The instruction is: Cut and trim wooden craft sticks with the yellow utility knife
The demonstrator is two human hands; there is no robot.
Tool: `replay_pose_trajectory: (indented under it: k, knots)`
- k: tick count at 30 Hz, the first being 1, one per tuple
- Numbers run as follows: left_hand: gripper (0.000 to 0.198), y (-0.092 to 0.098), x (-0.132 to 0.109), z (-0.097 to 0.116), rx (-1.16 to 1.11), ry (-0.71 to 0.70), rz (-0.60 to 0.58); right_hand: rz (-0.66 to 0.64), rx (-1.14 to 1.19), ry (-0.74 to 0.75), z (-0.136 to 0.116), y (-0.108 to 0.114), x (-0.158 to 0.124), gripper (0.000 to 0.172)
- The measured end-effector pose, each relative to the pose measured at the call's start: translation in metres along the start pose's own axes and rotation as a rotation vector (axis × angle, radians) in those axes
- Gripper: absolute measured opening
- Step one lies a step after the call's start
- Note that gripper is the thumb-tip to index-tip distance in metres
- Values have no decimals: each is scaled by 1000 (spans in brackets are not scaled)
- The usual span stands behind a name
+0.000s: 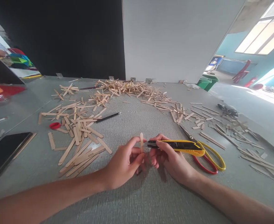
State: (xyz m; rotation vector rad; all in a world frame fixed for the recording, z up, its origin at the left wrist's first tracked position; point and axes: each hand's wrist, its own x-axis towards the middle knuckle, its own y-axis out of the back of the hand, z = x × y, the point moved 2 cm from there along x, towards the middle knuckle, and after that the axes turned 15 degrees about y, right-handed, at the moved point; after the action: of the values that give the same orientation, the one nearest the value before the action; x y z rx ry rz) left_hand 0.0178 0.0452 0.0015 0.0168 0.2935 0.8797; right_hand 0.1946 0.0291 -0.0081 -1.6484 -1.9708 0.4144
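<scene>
My left hand (pixel 125 165) pinches a short wooden craft stick (pixel 141 140) upright between thumb and fingers, just left of centre. My right hand (pixel 171 158) is closed around a yellow and black utility knife (pixel 181 145), held level with its blade pointing left. The blade tip meets the right edge of the stick, or comes very near it; whether it cuts in I cannot tell. Behind the knife lie scissors (pixel 209 155) with one yellow and one red handle loop, partly covered by the knife. Whole and cut sticks (pixel 85 160) lie to the left of my left hand.
A heap of sticks (pixel 129 88) lies along the black and white panels. A pen (pixel 109 117), red tape ring (pixel 55 125) and phone (pixel 7 154) are on the left. Thin offcuts (pixel 258 158) and a dark object (pixel 227 109) lie right; green bins (pixel 206 82) stand beyond.
</scene>
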Motion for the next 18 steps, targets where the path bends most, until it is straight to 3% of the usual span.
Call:
replay_pose_trajectory:
  k: [4,9,18]
  knots:
    - [38,0,-1,0,-20,16,16,18,12,1,2,3,0,22]
    - [43,2,0,-1,-117,75,30,-41,-185,104,-2,0,-9,21]
    - [42,5,-1,-1,-165,90,-7,-52,-339,122,-12,-13,-13,26]
